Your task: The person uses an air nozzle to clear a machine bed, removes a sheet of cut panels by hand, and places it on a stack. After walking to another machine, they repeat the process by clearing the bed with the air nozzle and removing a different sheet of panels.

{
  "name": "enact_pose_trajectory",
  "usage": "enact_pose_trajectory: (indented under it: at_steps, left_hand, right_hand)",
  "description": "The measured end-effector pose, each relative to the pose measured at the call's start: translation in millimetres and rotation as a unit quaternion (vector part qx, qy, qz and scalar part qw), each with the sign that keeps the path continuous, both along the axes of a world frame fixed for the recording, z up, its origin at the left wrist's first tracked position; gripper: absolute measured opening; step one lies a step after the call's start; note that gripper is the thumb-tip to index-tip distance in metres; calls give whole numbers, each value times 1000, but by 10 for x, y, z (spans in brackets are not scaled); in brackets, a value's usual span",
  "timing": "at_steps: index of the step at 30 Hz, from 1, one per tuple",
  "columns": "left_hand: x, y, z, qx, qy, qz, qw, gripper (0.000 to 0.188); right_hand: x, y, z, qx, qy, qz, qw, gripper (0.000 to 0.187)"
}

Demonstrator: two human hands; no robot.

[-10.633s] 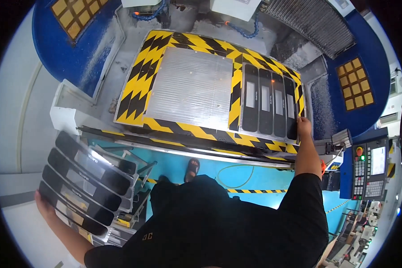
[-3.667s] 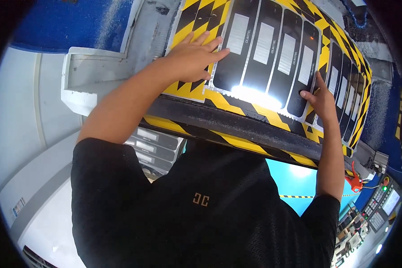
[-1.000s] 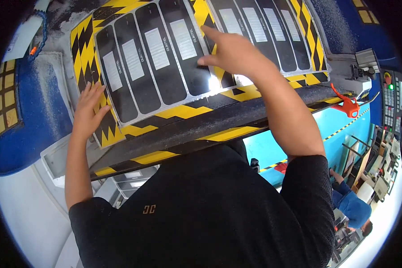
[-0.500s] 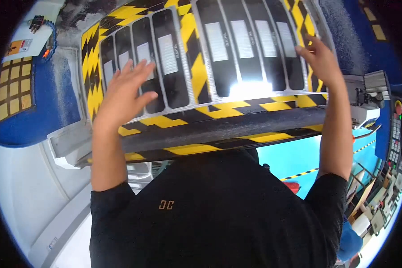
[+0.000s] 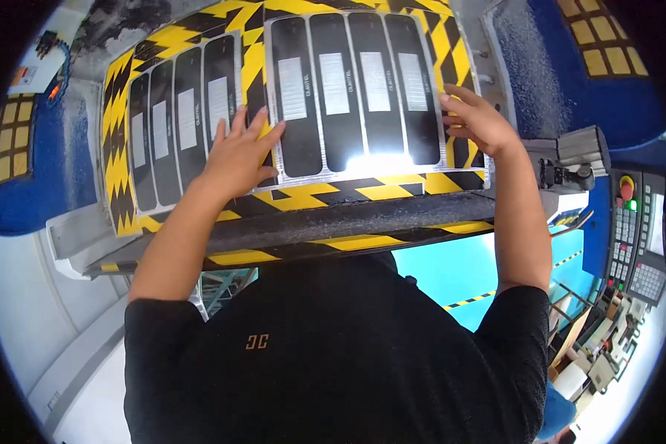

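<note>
Two flat sheets lie side by side on a bed edged with yellow-and-black hazard tape. Each bears several long black rounded panels with pale rectangles; I see the left sheet (image 5: 172, 66) and the right sheet (image 5: 323, 89). My left hand (image 5: 240, 159) is open, fingers spread, over the strip where the two sheets meet, its fingertips at the right sheet's left edge. At that sheet's opposite edge is my right hand (image 5: 479, 124), fingers apart and slightly bent. Whether its fingertips press on the sheet or only rest beside it, I cannot tell.
A dark rail (image 5: 333, 222) with striped tape runs along the front of the bed. Metal brackets (image 5: 570, 170) stick out at its right end. Further right is a control panel (image 5: 633, 229) with keys and a red knob. Blue machine walls (image 5: 547, 81) flank the bed.
The view has shifted, so the bed sits further left and the control panel shows more. My left hand has moved right, from over the left sheet's panels to the gap between the sheets.
</note>
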State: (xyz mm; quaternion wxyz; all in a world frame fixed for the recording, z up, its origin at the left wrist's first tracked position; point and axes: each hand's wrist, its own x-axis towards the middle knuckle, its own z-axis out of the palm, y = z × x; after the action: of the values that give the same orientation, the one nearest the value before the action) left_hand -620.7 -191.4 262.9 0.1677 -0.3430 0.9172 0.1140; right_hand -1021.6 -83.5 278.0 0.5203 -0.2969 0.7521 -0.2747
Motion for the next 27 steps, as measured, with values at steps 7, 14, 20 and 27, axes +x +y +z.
enact_pose_trajectory:
  at_steps: [7,14,20,27]
  left_hand:
    - [-11,-7,-49,-3,-19,4,1000,80]
    - [30,-14,-176,-41,9,-32,999,75]
    - [89,-28,-229,-17,36,-28,999,77]
    - [80,1,-249,-53,35,-44,997,75]
  right_hand:
    - [55,1,22,-30,-141,-72,987,79]
    - [-117,-39,-275,-6,-136,-125,983,38]
    - [-263,-99,-491,-21,-49,-60,997,16]
    - [-207,-184,-560,-8,94,35,995,18]
